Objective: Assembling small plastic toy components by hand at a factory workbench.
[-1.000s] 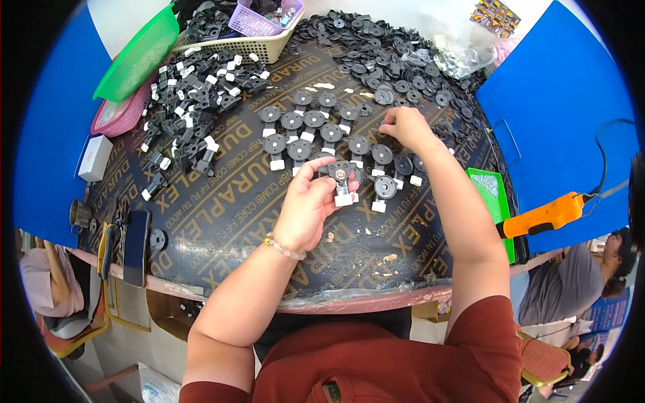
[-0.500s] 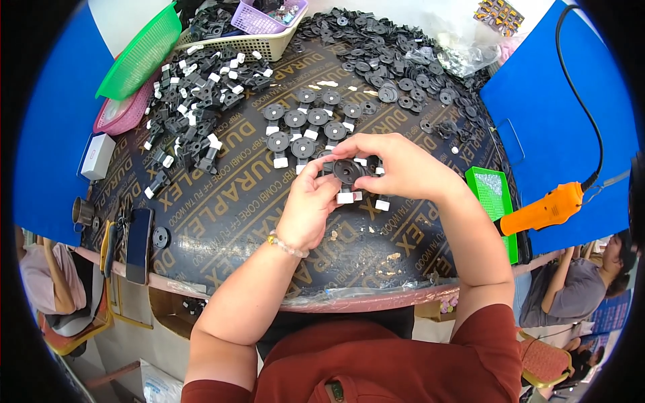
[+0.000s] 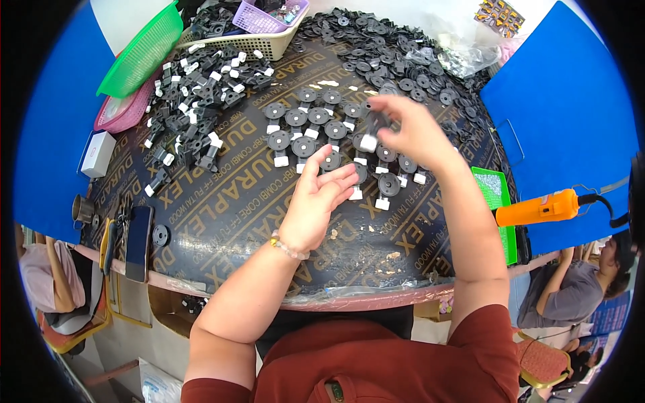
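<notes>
- The left hand point(image 3: 316, 201) lay open and palm-up over the dark printed plywood tabletop point(image 3: 222, 221), fingers loosely spread and holding nothing.
- A beaded bracelet point(image 3: 290, 248) circled that wrist.
- At 12 o'clock from the left hand, rows of round black plastic parts with white tabs point(image 3: 316, 127) lay flat on the tabletop.
- At 1 o'clock from the left hand, the right hand point(image 3: 410, 131) was raised above those rows, fingertips pinched on one black plastic part with a white tab point(image 3: 371, 131).
- At 3 o'clock, an orange handheld tool point(image 3: 537, 208) rested at the table's edge.
- At 10 o'clock, a loose heap of black-and-white parts point(image 3: 195, 94) lay near a green plastic basket point(image 3: 141, 50).
</notes>
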### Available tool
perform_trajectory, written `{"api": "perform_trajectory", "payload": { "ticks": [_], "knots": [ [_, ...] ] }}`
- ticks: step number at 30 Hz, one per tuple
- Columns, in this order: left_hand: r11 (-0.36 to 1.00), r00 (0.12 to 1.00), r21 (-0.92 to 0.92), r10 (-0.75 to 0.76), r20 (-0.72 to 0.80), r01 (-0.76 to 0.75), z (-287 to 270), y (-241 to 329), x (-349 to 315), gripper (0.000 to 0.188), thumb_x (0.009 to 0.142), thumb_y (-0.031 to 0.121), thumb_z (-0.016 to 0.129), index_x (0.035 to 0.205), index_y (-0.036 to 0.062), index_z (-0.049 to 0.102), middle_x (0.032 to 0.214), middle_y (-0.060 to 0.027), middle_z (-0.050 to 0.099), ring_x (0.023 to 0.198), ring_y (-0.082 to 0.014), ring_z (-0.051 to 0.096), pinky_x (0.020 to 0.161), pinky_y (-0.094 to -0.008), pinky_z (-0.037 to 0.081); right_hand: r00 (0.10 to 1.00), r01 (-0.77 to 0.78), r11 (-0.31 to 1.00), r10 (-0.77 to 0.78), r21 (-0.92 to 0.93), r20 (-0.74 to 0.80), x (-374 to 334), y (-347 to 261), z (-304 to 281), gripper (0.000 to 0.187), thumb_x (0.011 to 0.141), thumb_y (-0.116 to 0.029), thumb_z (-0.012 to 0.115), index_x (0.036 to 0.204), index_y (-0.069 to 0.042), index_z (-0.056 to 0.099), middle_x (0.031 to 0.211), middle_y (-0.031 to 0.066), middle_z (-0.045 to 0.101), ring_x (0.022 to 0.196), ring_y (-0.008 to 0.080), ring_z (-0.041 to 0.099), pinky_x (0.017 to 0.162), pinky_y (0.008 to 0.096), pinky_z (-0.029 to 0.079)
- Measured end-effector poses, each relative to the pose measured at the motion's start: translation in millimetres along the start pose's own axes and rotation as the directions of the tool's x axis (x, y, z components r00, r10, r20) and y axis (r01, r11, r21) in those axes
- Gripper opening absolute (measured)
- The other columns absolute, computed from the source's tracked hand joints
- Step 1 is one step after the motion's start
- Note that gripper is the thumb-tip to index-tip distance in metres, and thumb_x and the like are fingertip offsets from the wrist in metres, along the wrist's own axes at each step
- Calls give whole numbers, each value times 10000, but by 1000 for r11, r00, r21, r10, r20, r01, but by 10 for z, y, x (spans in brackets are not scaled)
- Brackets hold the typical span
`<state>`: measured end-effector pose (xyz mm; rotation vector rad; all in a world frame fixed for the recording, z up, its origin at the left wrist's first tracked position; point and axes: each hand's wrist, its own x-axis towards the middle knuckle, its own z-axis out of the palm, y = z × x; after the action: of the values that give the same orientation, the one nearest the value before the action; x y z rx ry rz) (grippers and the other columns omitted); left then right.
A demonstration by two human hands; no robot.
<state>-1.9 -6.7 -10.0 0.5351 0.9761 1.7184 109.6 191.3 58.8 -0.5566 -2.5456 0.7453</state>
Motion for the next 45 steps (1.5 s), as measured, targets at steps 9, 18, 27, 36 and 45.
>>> {"api": "perform_trajectory", "payload": {
  "ticks": [9,18,27,36,45],
  "knots": [
    [1000,1000,-26,-2,-16,1,36,25,15,568,982,37,500,1496,37,257,1346,-240,554,1235,-298,577,1038,-381,475,962,-199,979,203,-41,185,413,1093,129,615,703,21,695,1306,-13,581,1217,163,667,1158,254,633,972,341,502],
    [1000,1000,3,6,-3,-6,24,2,16,555,987,81,523,1487,51,282,1346,-215,560,1243,-278,569,1055,-379,451,980,-192,954,201,-232,15,989,1151,75,244,790,-100,694,1026,-75,750,919,141,735,874,270,704,825,372,541],
    [480,802,697,549,234,-532,105,111,-170,588,895,-12,547,1454,4,366,1311,-183,579,1246,-274,557,1102,-391,395,847,-218,869,394,-444,356,1415,1197,276,217,670,-181,837,828,-58,754,765,116,725,722,247,707,694,373,557],
    [-260,851,965,495,176,-48,-312,1061,-29,243,870,160,660,1090,61,631,1030,-126,622,967,-319,625,826,-418,523,837,-194,821,423,-536,346,1354,1020,207,309,648,-260,815,805,-3,746,823,164,723,697,293,712,689,385,583],
    [-422,891,832,418,-174,361,-1556,1093,412,294,801,220,734,1046,73,665,975,-155,695,923,-336,678,789,-453,548,935,-113,857,263,-502,239,1301,1281,287,338,638,-284,836,861,-45,752,872,178,723,848,328,704,810,400,558]
  ]
}}
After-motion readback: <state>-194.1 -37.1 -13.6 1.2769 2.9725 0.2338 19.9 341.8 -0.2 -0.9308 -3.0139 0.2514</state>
